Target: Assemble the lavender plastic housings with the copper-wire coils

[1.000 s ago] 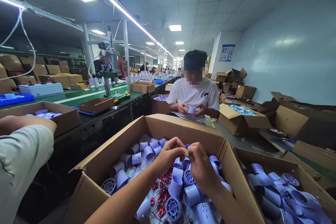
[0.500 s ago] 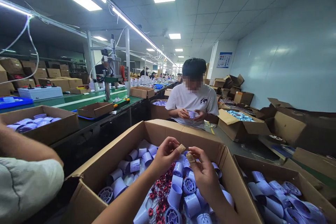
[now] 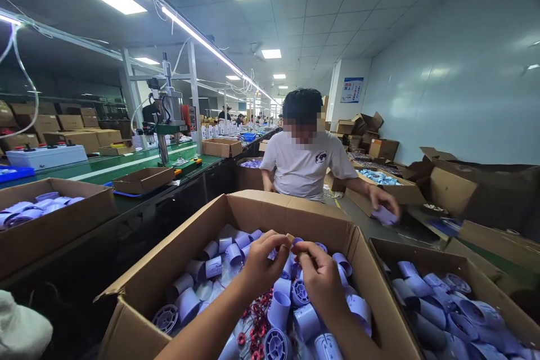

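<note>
My left hand (image 3: 265, 260) and my right hand (image 3: 317, 270) meet above a large cardboard box (image 3: 291, 209), with fingers curled and tips close together. A tan wrap (image 3: 290, 239) shows at the tip of my left thumb, and the right fingertips are at or against it. Whether anything small is pinched between them is hidden. Below lie many lilac plastic cups (image 3: 279, 309), some showing spoked round ends (image 3: 276, 344). Among them is a heap of small red ring-shaped parts with thin wires (image 3: 257, 323).
Across the box a co-worker (image 3: 301, 163) holds a lilac cup (image 3: 385, 215) over the right side. Another box of cups (image 3: 442, 309) stands at right. To the left are a cup box (image 3: 59, 225), a green conveyor bench (image 3: 126, 164) and a press machine (image 3: 166, 118).
My hands have come together, the right fingers closing toward the left thumb. The co-worker's hand has carried a cup to the right. The person's sleeve at left has mostly withdrawn. The view shifted slightly.
</note>
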Action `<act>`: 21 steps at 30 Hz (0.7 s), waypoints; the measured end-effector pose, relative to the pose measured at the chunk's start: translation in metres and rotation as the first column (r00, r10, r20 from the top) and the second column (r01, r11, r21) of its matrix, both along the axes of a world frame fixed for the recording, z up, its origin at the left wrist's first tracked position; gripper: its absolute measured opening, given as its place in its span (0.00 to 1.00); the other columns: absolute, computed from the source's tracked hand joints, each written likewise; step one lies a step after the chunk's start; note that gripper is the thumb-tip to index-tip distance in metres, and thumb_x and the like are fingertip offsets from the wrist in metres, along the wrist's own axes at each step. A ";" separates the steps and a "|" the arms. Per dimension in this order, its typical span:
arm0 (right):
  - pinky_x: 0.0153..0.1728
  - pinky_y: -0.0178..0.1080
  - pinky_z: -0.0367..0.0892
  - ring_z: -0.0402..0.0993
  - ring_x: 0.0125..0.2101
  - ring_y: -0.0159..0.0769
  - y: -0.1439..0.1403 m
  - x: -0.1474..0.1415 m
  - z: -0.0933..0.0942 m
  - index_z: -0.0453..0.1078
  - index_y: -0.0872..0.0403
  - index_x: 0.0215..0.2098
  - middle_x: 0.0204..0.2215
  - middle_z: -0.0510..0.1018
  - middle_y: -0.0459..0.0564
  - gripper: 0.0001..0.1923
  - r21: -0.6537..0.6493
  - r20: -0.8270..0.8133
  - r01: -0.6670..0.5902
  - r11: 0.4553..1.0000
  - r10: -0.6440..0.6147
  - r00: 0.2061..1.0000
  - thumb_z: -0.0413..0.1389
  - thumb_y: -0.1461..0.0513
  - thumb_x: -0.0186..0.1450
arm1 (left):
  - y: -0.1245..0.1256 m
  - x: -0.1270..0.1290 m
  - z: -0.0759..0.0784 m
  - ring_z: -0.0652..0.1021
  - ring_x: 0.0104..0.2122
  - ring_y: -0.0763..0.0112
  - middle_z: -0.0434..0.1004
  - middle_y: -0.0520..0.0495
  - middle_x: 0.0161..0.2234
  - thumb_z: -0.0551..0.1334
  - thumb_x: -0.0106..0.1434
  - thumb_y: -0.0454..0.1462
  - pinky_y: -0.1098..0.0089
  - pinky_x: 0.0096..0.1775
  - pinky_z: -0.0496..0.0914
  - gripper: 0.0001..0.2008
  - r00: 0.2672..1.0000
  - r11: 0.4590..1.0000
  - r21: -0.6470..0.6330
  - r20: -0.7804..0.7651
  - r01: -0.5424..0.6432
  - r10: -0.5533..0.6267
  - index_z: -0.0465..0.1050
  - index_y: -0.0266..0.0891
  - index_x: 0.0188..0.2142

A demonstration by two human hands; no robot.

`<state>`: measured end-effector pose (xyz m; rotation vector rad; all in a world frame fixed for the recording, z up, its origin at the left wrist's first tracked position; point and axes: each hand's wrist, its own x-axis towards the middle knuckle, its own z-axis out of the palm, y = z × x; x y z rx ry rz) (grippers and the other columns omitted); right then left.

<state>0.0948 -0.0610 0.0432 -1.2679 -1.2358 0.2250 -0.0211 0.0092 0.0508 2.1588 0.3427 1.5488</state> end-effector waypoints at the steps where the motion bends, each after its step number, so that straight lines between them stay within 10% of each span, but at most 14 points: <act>1: 0.29 0.37 0.69 0.74 0.27 0.39 -0.001 0.000 0.001 0.75 0.53 0.28 0.25 0.79 0.50 0.13 -0.024 0.000 -0.008 1.000 0.008 1.000 0.49 0.59 0.61 | -0.001 -0.001 0.000 0.73 0.24 0.73 0.77 0.48 0.25 0.58 0.62 0.35 0.74 0.28 0.66 0.07 1.000 1.000 0.010 0.006 -0.002 0.002 0.73 0.40 0.30; 21: 0.32 0.37 0.71 0.77 0.30 0.39 -0.007 0.002 0.017 0.77 0.53 0.35 0.31 0.82 0.51 0.13 -0.033 0.112 -0.112 0.993 0.115 0.987 0.50 0.58 0.62 | 0.007 -0.007 -0.001 0.76 0.25 0.69 0.80 0.45 0.25 0.61 0.60 0.32 0.69 0.30 0.70 0.06 0.997 0.971 0.234 -0.077 0.041 -0.024 0.77 0.42 0.31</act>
